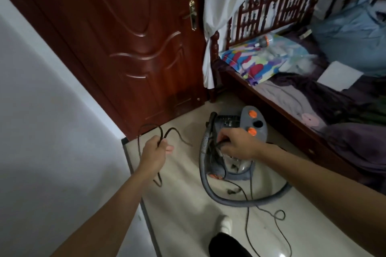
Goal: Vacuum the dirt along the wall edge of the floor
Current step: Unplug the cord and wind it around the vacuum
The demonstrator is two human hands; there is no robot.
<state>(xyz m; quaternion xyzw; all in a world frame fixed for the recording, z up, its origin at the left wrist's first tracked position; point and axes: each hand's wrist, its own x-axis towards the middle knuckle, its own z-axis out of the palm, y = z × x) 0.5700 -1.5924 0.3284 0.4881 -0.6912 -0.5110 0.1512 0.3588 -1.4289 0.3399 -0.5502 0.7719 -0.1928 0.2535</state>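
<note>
A grey canister vacuum point(255, 120) with orange buttons sits on the pale floor between the door and the bed. Its grey ribbed hose point(231, 199) curls round the front of it. My left hand point(155, 150) grips loops of the black power cord point(146, 129) above the floor near the wall. Over the vacuum's front, my right hand point(236, 142) has its fingers curled round a bundle of the same cord. More thin cord trails across the floor point(181, 204) toward my foot. A dark skirting strip point(135, 175) runs along the white wall's foot.
A closed dark red door point(125, 48) stands ahead. A wooden bed point(292, 110) with bedding and a colourful sheet fills the right side, with a white curtain point(211, 48) at its post. My foot in a white sock point(225, 225) stands on the floor below.
</note>
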